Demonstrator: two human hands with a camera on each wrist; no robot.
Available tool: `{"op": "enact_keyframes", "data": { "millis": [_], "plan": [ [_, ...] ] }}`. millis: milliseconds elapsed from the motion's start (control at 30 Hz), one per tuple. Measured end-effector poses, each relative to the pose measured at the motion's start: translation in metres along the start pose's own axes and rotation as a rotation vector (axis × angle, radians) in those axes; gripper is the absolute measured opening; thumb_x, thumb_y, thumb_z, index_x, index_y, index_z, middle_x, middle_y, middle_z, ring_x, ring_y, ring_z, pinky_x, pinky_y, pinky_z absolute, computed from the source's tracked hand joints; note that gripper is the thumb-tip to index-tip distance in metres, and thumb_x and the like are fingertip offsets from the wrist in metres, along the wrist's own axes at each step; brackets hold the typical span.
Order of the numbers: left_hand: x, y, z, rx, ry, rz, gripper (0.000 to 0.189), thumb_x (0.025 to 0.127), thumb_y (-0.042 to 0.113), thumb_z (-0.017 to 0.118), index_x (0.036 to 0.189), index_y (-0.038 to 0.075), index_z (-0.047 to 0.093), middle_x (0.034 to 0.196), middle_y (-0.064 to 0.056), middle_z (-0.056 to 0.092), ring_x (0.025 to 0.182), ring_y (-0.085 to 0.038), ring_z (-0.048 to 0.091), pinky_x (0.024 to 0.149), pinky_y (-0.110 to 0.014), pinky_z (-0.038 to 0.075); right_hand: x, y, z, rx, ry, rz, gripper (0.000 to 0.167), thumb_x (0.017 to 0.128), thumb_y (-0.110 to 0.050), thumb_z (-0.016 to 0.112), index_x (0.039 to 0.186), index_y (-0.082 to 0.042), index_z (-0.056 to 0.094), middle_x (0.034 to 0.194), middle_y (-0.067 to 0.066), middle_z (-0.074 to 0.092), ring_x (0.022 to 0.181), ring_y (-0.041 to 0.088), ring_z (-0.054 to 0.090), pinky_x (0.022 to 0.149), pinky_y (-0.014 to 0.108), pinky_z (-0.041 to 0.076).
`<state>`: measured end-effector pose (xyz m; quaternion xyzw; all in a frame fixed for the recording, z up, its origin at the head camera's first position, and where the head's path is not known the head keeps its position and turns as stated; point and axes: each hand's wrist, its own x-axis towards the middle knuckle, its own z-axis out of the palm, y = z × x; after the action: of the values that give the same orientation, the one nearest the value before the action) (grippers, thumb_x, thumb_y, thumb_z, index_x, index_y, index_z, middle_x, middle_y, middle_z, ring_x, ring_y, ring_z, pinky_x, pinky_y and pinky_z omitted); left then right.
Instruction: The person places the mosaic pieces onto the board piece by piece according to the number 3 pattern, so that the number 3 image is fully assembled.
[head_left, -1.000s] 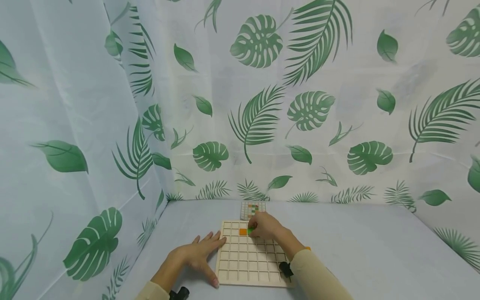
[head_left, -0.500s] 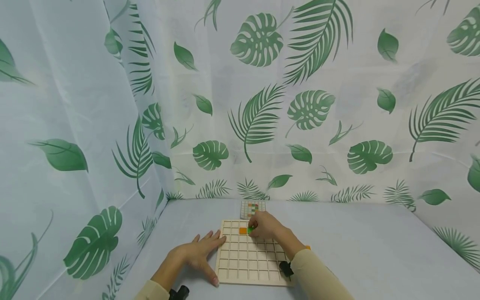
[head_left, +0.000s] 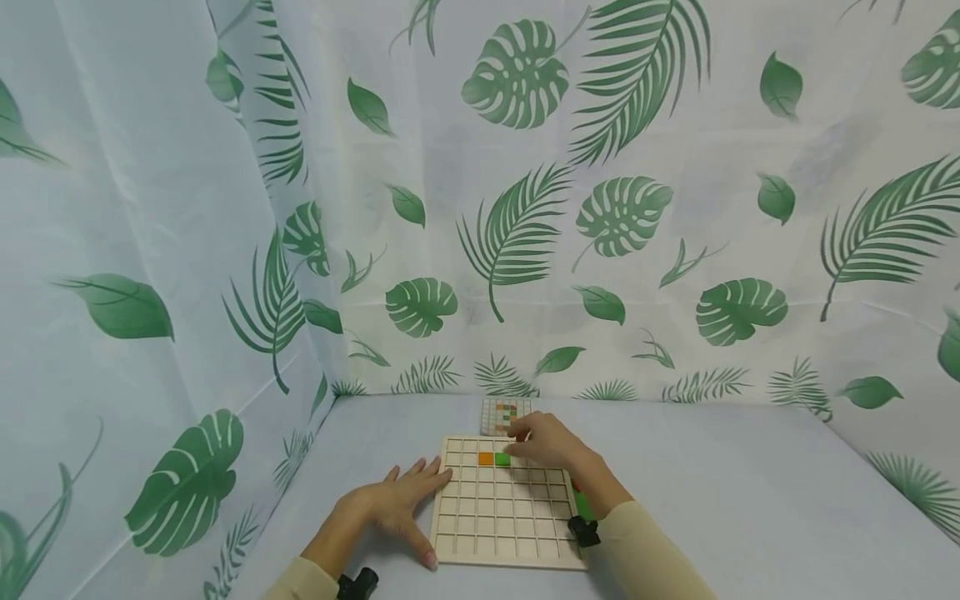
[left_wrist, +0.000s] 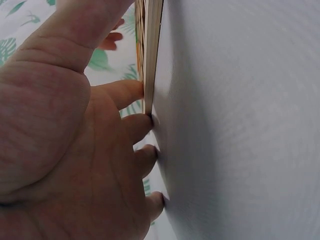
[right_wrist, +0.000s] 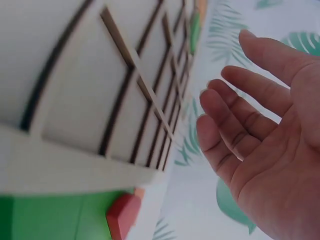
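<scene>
A square wooden grid board [head_left: 487, 521] lies on the table. In one of its upper rows sit an orange tile [head_left: 486, 458] and, directly to its right, a green tile [head_left: 502, 459]. My left hand [head_left: 393, 504] rests with spread fingers along the board's left edge; in the left wrist view its fingertips touch the tabletop and the board's side. Above the board's upper right part hovers my right hand [head_left: 551, 442], its fingers loosely bent. The right wrist view shows this palm [right_wrist: 280, 130] with nothing in it, apart from the board.
Behind the board lies a small pattern card [head_left: 495, 417] with coloured squares. Beside the board's right edge are green pieces [head_left: 582, 507] and a red piece [right_wrist: 122, 215], partly hidden by the right arm. A leaf-printed curtain [head_left: 525, 250] stands behind the table.
My right hand has let go of the green tile, which now lies in the grid, and has lifted and shifted right. The left hand stays in place.
</scene>
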<state>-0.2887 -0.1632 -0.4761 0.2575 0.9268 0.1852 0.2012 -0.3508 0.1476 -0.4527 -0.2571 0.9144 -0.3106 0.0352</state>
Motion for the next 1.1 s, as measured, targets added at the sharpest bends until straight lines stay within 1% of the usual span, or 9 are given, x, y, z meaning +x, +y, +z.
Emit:
{"op": "enact_keyframes", "data": {
  "millis": [67, 167, 300, 367, 500, 633, 733, 967, 1100],
  "plan": [
    [0.000, 0.000, 0.000, 0.000, -0.001, 0.001, 0.128, 0.062, 0.058, 0.096, 0.166, 0.023, 0.029, 0.176, -0.010, 0.014, 0.163, -0.037, 0.008, 0.128, -0.067, 0.005, -0.004, 0.003, -0.005, 0.032, 0.026, 0.017, 0.037, 0.097, -0.025, 0.074, 0.126, -0.002, 0.073, 0.112, 0.007, 0.072, 0.095, 0.019, 0.064, 0.078, 0.038, 0.057],
    [0.000, 0.000, 0.000, -0.002, -0.001, 0.004, 0.129, 0.062, 0.058, 0.096, 0.166, 0.022, 0.029, 0.176, -0.011, 0.014, 0.163, -0.037, 0.008, 0.128, -0.067, 0.005, -0.011, 0.006, -0.011, 0.066, 0.086, 0.041, 0.036, 0.098, -0.027, 0.073, 0.126, -0.004, 0.073, 0.110, 0.004, 0.071, 0.093, 0.017, 0.063, 0.077, 0.034, 0.056],
    [0.000, 0.000, 0.000, 0.001, 0.000, 0.005, 0.129, 0.062, 0.058, 0.095, 0.166, 0.022, 0.029, 0.175, -0.011, 0.014, 0.163, -0.038, 0.008, 0.128, -0.068, 0.005, -0.020, 0.009, -0.017, 0.099, 0.157, 0.082, 0.033, 0.099, -0.027, 0.073, 0.124, -0.006, 0.074, 0.109, 0.003, 0.072, 0.092, 0.017, 0.064, 0.077, 0.034, 0.057],
    [-0.001, -0.001, 0.000, 0.003, 0.004, 0.004, 0.129, 0.062, 0.059, 0.095, 0.166, 0.021, 0.029, 0.175, -0.011, 0.015, 0.163, -0.038, 0.009, 0.128, -0.068, 0.005, -0.022, 0.010, -0.019, 0.104, 0.167, 0.093, 0.033, 0.099, -0.027, 0.072, 0.124, -0.006, 0.073, 0.109, 0.003, 0.072, 0.091, 0.017, 0.064, 0.077, 0.034, 0.057],
    [0.000, -0.001, 0.000, 0.003, 0.013, 0.007, 0.130, 0.061, 0.059, 0.096, 0.166, 0.022, 0.029, 0.175, -0.011, 0.015, 0.163, -0.039, 0.009, 0.127, -0.068, 0.005, -0.026, 0.013, -0.020, 0.093, 0.159, 0.102, 0.034, 0.098, -0.025, 0.073, 0.123, -0.002, 0.073, 0.106, 0.003, 0.072, 0.087, 0.017, 0.065, 0.076, 0.035, 0.058],
    [0.001, 0.000, 0.001, 0.002, 0.011, 0.013, 0.129, 0.061, 0.058, 0.096, 0.166, 0.022, 0.029, 0.175, -0.011, 0.015, 0.163, -0.039, 0.009, 0.127, -0.069, 0.005, -0.031, 0.018, -0.021, 0.080, 0.143, 0.140, 0.033, 0.096, -0.024, 0.076, 0.122, -0.004, 0.074, 0.105, 0.003, 0.072, 0.085, 0.015, 0.064, 0.074, 0.033, 0.057],
    [0.001, 0.001, 0.002, 0.005, 0.010, 0.010, 0.129, 0.061, 0.058, 0.096, 0.166, 0.022, 0.029, 0.175, -0.011, 0.016, 0.162, -0.039, 0.010, 0.127, -0.069, 0.005, -0.035, 0.022, -0.024, 0.067, 0.132, 0.152, 0.032, 0.094, -0.022, 0.078, 0.121, -0.005, 0.075, 0.105, 0.003, 0.072, 0.086, 0.016, 0.063, 0.073, 0.033, 0.057],
    [0.000, 0.003, 0.001, 0.009, 0.015, -0.002, 0.130, 0.060, 0.057, 0.097, 0.165, 0.021, 0.030, 0.175, -0.011, 0.017, 0.162, -0.039, 0.011, 0.128, -0.068, 0.006, -0.041, 0.030, -0.029, 0.051, 0.115, 0.149, 0.034, 0.092, -0.022, 0.080, 0.121, -0.004, 0.074, 0.106, 0.006, 0.073, 0.086, 0.019, 0.063, 0.071, 0.032, 0.056],
    [0.000, 0.004, 0.000, 0.005, 0.013, -0.007, 0.130, 0.060, 0.058, 0.097, 0.165, 0.022, 0.030, 0.175, -0.010, 0.016, 0.163, -0.038, 0.010, 0.128, -0.067, 0.006, -0.042, 0.032, -0.031, 0.056, 0.111, 0.148, 0.035, 0.092, -0.022, 0.080, 0.121, -0.004, 0.074, 0.104, 0.005, 0.072, 0.087, 0.020, 0.062, 0.070, 0.031, 0.055]
  ]
}}
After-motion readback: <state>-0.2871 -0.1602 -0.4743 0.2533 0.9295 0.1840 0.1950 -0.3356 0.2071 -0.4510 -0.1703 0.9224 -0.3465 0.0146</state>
